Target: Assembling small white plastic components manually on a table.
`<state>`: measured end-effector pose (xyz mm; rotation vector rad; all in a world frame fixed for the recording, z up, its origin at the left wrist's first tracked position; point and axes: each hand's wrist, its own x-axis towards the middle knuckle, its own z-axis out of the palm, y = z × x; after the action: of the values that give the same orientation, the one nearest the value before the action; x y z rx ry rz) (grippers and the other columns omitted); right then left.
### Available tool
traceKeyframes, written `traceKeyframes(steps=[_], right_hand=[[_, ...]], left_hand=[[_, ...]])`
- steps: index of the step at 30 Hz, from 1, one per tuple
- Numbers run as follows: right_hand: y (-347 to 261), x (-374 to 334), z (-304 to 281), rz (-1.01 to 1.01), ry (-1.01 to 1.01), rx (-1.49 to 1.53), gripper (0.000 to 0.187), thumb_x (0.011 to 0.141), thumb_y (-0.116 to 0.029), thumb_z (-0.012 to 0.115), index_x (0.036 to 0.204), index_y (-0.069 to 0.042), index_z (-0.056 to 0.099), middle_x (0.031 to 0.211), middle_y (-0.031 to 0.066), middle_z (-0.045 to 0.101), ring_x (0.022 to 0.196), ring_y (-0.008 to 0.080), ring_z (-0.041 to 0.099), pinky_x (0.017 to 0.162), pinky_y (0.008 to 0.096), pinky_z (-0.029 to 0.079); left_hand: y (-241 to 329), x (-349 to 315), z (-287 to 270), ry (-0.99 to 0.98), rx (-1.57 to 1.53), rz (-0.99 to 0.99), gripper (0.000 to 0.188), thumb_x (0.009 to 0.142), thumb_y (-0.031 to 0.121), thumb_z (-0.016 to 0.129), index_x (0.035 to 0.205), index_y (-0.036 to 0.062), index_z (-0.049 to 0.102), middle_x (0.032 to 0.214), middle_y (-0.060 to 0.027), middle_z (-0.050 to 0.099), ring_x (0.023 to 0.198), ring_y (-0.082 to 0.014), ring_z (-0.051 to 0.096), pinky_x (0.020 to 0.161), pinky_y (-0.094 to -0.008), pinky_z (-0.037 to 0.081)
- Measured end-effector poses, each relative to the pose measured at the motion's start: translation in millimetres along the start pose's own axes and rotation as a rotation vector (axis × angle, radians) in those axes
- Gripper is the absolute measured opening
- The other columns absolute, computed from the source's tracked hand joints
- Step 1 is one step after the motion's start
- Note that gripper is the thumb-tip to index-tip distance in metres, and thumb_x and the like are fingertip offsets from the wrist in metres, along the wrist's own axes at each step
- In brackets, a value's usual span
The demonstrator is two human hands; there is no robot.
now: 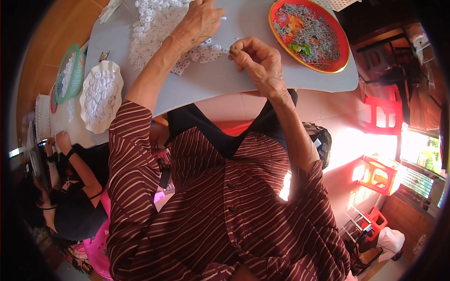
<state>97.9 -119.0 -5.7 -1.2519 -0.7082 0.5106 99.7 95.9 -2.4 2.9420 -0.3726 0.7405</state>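
My left hand point(199, 24) is closed above the far part of the grey table, with a bit of a small white plastic piece showing at its fingertips. Nearer to me and to the right, my right hand point(260, 63) pinches another small white plastic piece point(226, 51) between thumb and forefinger. Around and beneath my left arm spreads a heap of white plastic pieces with holes point(149, 44). Several more pieces point(206, 55) lie in a strip between my hands. To the right stands a round red tray point(344, 55) holding many small grey metal screws point(323, 40).
On the left, a white scalloped dish point(120, 84) and a green basket point(80, 70) hold white pieces. A co-worker's hand point(63, 141) rests by that side table. The grey table's point(323, 80) near edge runs before my lap. Red stools point(382, 112) stand at the right.
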Motion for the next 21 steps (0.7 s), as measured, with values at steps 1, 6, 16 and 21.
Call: traceKeyframes(steps=[1,6,16,21], right_hand=[[0.1,0.6,-0.4,-0.009,0.009,-0.002,0.012,0.087,-0.009,0.06,0.088,0.002,0.057,0.076,0.0021,0.06,0.062,0.0051,0.05,0.056,0.0193,0.043],[1.8,0.8,1.9,-0.033,0.089,-0.072,0.011,0.086,-0.008,0.061,0.087,0.003,0.059,0.074,0.0016,0.06,0.062,0.0051,0.051,0.057,0.0197,0.044],[7.0,2.4,0.9,-0.09,0.107,0.07,0.016,0.085,-0.004,0.063,0.098,0.003,0.058,0.079,0.004,0.062,0.066,0.0066,0.054,0.059,0.0199,0.046],[6.7,1.8,1.1,-0.091,0.118,0.042,0.022,0.085,-0.003,0.062,0.104,0.003,0.053,0.081,0.006,0.063,0.067,0.007,0.054,0.06,0.0201,0.047]], left_hand=[[4.1,0.2,-2.0,0.013,-0.015,0.002,0.016,0.08,0.009,0.058,0.094,0.0071,0.062,0.086,-0.0105,0.051,0.092,-0.0298,0.046,0.083,-0.0378,0.041],[21.8,-8.1,-22.1,0.1,-0.155,-0.059,0.014,0.083,0.013,0.057,0.094,0.0046,0.061,0.081,-0.0079,0.054,0.083,-0.0243,0.05,0.078,-0.0331,0.042],[61.4,-36.0,-43.0,-0.132,-1.442,-0.684,0.021,0.091,0.023,0.053,0.089,0.0036,0.059,0.074,-0.0002,0.055,0.071,-0.0083,0.051,0.065,-0.0229,0.041],[61.1,-36.4,-47.2,-0.228,-1.325,-0.624,0.023,0.092,0.027,0.051,0.088,0.0053,0.059,0.073,0.0006,0.054,0.069,-0.0068,0.049,0.062,-0.0212,0.038]])
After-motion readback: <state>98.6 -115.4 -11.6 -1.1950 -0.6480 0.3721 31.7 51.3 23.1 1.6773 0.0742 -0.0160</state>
